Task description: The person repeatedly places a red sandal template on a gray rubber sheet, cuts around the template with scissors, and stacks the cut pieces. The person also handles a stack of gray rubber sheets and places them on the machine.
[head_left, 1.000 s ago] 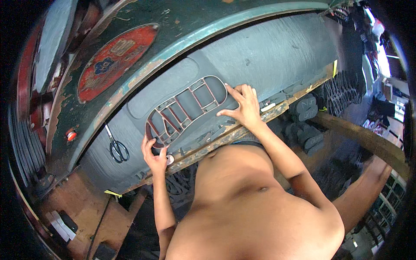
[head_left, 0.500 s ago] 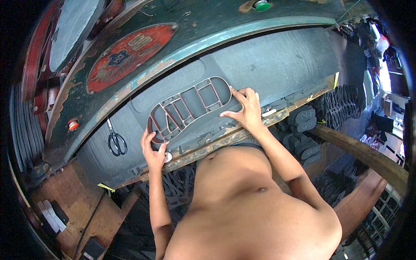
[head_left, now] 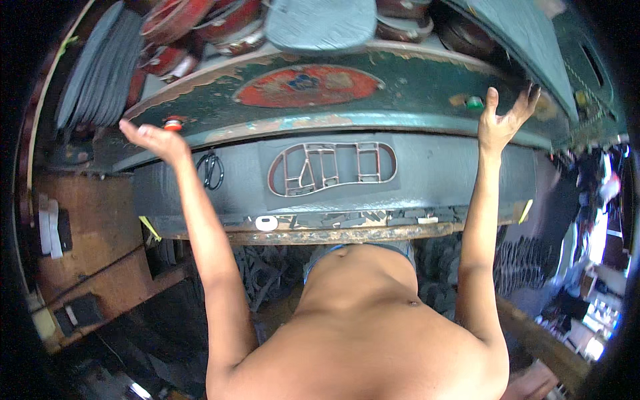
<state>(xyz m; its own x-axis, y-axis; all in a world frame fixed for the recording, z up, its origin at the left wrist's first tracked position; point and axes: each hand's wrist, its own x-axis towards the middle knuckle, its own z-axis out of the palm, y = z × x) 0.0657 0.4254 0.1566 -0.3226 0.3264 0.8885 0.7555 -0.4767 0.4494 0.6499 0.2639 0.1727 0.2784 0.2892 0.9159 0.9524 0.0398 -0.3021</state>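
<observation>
My left hand [head_left: 155, 140] is raised at the left, fingers stretched out, close to a red push button [head_left: 173, 124] on the green machine beam [head_left: 420, 87]. On the other side my right hand [head_left: 507, 121] is up with its fingers spread, just right of a green push button [head_left: 474, 103]. I cannot tell whether either hand touches the machine. Both hands hold nothing. Between them, a sole-shaped metal cutting die [head_left: 359, 163] with cross bars lies on a dark grey sheet [head_left: 277, 202] on the bench, in front of the beam.
Black-handled scissors [head_left: 211, 172] lie left of the die. Along the bench's worn front edge [head_left: 333, 236] are dark offcuts and a white rounded object [head_left: 266, 223]. Red dies [head_left: 175, 20] and a grey slab [head_left: 321, 25] sit on top of the machine.
Both hands have let go of the die and risen apart toward the two buttons. My view has turned, so the bench now runs level across it.
</observation>
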